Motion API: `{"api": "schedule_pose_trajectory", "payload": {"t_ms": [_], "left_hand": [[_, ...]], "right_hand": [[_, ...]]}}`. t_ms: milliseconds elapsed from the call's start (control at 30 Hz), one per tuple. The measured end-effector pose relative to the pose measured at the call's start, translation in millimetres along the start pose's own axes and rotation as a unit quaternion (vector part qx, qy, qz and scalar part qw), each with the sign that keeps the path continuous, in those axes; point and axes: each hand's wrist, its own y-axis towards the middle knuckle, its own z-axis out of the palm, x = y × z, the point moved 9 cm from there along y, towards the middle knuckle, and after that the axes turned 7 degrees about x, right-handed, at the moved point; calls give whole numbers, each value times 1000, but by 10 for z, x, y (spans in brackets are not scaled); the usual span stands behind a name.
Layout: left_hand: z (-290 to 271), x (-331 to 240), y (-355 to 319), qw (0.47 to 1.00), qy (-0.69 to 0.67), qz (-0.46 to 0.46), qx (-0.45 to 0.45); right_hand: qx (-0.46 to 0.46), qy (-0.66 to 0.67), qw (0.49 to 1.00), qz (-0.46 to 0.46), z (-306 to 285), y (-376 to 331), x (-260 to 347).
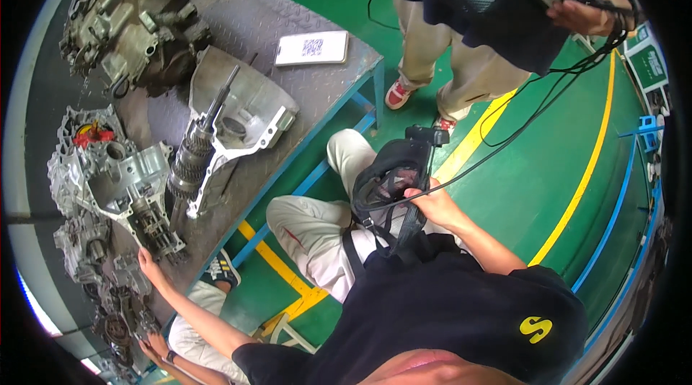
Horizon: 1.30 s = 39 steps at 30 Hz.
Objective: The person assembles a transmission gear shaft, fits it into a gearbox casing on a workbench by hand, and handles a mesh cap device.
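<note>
My right hand [432,203] is closed on the near right rim of a black, mesh-lined, strapped item [389,187]; whether it is a cap or a bag I cannot tell. A small black box [427,135] sits at its far edge, and a thin black cable runs past my fingers. At the workbench edge, my left hand [149,267] has its fingers stretched out beside an opened gearbox housing [130,184] with gears. No object shows in that hand; whether its fingertips touch metal is unclear. Further right lies a second housing half [245,104] beside a gear shaft [193,158].
A large gearbox [137,21] and a white phone [311,48] rest on the metal bench [238,6]. Another person [490,17] stands opposite, holding a dark device with cables. At lower left, another person's hands [155,349] are near small metal parts [119,327].
</note>
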Motion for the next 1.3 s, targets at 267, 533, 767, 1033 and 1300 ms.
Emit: {"api": "schedule_pose_trajectory", "payload": {"t_ms": [267,533,767,1033,1300], "left_hand": [[86,-49,-105,999,-46,-24,17],[-158,-25,-97,997,12,-71,-36],[49,-176,-205,997,-14,-56,-53],[190,-241,-302,997,-39,-46,-49],[190,-279,-273,997,-57,-28,-47]], "right_hand": [[-26,-23,999,-17,-186,43,28],[-69,-58,996,28,-408,34,-5],[-79,-59,992,80,-281,12,-46],[-104,85,985,110,-333,-51,-438],[-98,178,971,124,-178,-7,-327]]}}
